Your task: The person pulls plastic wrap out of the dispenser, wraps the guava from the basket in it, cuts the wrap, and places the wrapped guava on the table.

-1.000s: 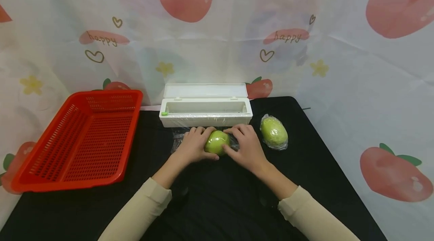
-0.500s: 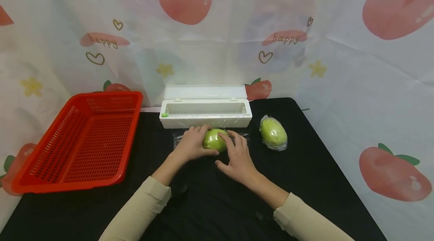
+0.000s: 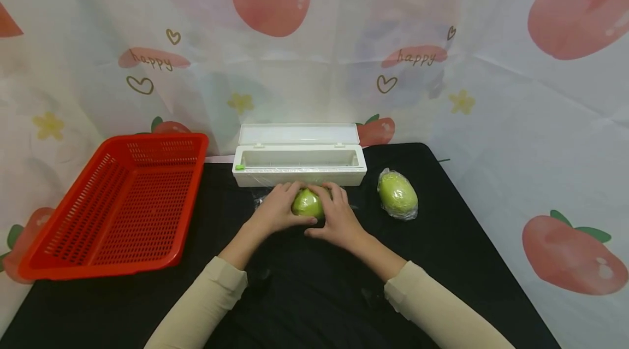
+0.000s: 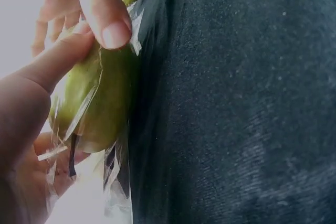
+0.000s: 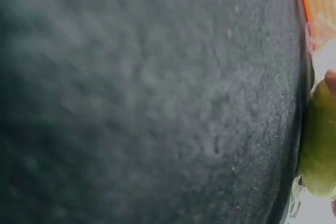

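A green pear (image 3: 307, 204) lies between my two hands, in front of the white cling film box. In the left wrist view its dark stem points down and clear film (image 4: 81, 114) clings round it. My left hand (image 3: 277, 211) holds the pear's left side, fingers over the far side and thumb near. My right hand (image 3: 339, 219) curls round the right side. Both thumbs meet over the pear (image 4: 105, 93) in the left wrist view. At the right wrist view's edge only part of the pear (image 5: 319, 145) shows.
Behind the hands stands the open cling film box (image 3: 300, 177), its lid (image 3: 298, 134) raised. A second pear (image 3: 398, 194), wrapped in film, lies to the right on the black cloth (image 3: 314, 294). A red plastic basket (image 3: 175, 255) stands at the left.
My right hand has drawn back from the pear's right side, then closed in on it again further left. The pear has shifted slightly left and is more covered by the hands.
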Available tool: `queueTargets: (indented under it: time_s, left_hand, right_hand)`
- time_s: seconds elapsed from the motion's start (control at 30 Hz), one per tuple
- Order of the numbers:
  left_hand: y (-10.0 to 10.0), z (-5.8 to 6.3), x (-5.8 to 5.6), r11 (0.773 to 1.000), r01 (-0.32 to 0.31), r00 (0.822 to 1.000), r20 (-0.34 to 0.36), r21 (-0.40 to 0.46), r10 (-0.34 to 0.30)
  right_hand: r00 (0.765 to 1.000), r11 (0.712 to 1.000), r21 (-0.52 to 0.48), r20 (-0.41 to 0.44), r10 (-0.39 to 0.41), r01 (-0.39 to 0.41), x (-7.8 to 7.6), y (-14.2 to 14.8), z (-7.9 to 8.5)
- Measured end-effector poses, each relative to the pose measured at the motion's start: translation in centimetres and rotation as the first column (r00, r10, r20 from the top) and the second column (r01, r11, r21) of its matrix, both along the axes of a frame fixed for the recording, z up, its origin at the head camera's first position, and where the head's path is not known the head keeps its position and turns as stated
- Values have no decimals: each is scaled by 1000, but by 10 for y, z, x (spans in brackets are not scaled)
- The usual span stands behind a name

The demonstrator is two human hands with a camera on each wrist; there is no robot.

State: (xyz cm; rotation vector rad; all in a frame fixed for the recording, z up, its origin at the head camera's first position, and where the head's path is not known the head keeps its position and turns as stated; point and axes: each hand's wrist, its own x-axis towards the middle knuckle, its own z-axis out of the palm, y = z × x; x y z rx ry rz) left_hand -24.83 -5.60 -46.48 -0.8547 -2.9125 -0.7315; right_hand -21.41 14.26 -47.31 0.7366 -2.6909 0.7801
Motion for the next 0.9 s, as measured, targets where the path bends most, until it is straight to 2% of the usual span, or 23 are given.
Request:
queueTargets:
  time_s: [0.13,0.23,0.37,0.43,0.5,0.6,0.67,0.73,0.9]
  left_hand:
    - [-3,1,2,999,16,999,-47,29,-15]
    - [-5,5,10,999,16,988,-152,45,-9]
    - [-5,13,30,993,-22,944,-326,117,59]
    - [-4,16,43,987,-50,926,-362,153,103]
    - [-3,17,53,985,-76,927,-353,155,127]
    - [-3,12,59,991,-108,946,-299,74,126]
    - [-3,7,57,994,-109,959,-260,22,111]
    - [-4,4,52,995,-95,968,-232,5,94]
    - [-10,-3,37,997,-42,980,-191,61,53]
  right_hand:
    - [999,998,60,-32,-11,12,-10,-1,0]
    - [998,995,100,-59,-10,16,-16,0,2]
    - [999,992,127,-39,-4,9,-22,0,7]
    - [1000,990,138,-25,-10,13,-24,0,9]
    - [999,989,147,-27,-16,20,-27,0,10]
    - [999,988,150,-30,-34,38,-29,-1,12]
    - [999,988,146,-27,-42,45,-29,-2,13]
    - [999,989,141,-28,-44,48,-29,-2,14]
    - [999,988,146,-20,-50,53,-29,-6,12]
